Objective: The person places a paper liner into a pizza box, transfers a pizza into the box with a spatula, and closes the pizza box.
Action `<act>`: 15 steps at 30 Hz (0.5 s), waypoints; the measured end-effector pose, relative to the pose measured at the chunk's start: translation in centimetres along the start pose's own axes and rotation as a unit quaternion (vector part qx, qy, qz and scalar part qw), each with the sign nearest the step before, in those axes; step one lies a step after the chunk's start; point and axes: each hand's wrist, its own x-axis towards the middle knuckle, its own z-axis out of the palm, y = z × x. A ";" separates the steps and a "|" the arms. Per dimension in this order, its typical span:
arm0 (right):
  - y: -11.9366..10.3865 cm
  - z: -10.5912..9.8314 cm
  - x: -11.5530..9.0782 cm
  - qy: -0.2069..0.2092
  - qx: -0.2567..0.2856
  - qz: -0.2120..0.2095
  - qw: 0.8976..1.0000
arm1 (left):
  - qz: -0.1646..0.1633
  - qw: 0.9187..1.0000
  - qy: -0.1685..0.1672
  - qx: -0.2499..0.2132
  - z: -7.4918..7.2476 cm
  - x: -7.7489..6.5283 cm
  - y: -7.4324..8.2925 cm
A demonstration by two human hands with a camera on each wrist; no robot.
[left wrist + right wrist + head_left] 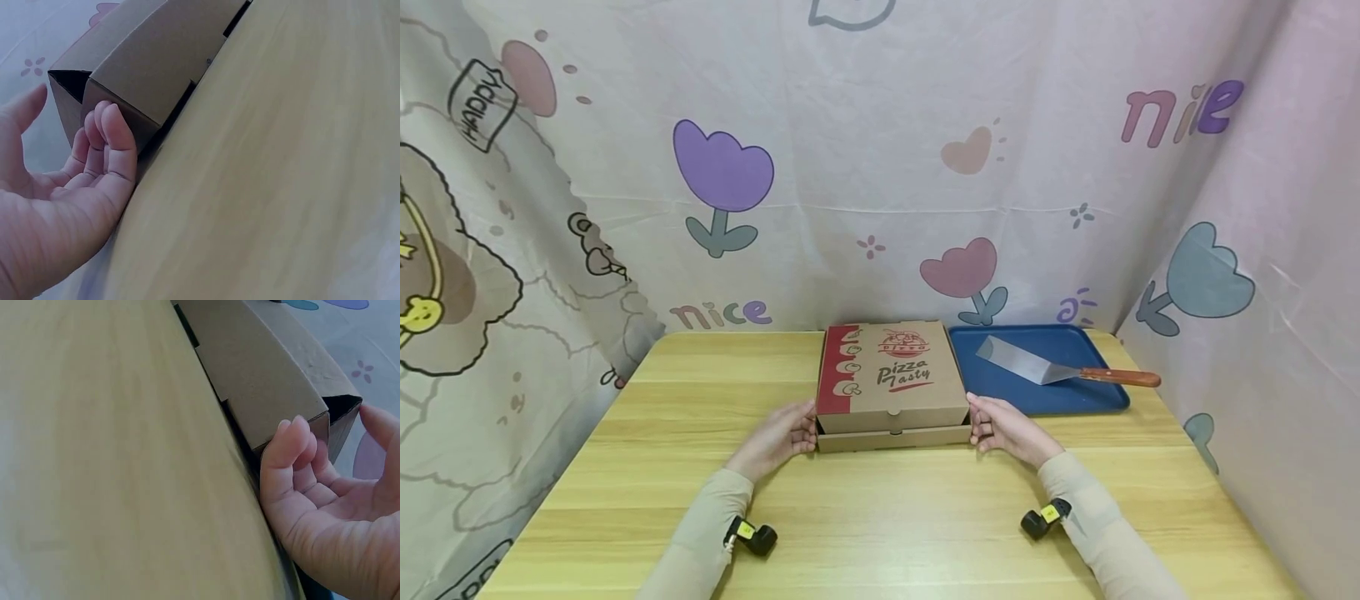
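Observation:
A brown cardboard pizza box (895, 375) with a red printed strip lies on the table, its lid slightly raised at the front above the base. At its front left corner my left hand (778, 437) holds the side, with curled fingers (114, 134) against the base and the thumb up by the lid. On the front right corner my right hand (1009, 433) does likewise, its fingers (282, 456) bent against the base and its thumb touching the lid's corner. The inside of the box is hidden.
Right of the box, a blue tray (1000, 400) lies near the table's back edge. Across it rests a metal spatula (1018, 360), its wooden handle reaching past the tray's right rim. A patterned curtain (850, 167) hangs behind the wooden table (880, 517).

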 end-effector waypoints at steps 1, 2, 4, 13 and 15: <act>0.1 -0.1 0.0 -0.002 0.000 0.000 1.000 | -0.003 1.000 -0.001 -0.001 0.0 0.0 -0.1; 0.2 -0.1 0.1 -0.005 0.000 0.000 1.000 | -0.004 1.000 -0.003 0.000 0.0 0.1 -0.1; 0.3 -0.2 0.1 -0.011 -0.001 -0.001 1.000 | -0.005 1.000 -0.007 0.003 0.0 0.0 -0.2; 0.5 -0.3 0.2 -0.014 0.009 0.000 1.000 | -0.005 1.000 -0.012 -0.005 -0.1 -0.1 -0.2; 0.5 -0.3 0.2 -0.013 0.008 -0.001 1.000 | -0.005 1.000 -0.014 -0.005 -0.1 -0.1 -0.2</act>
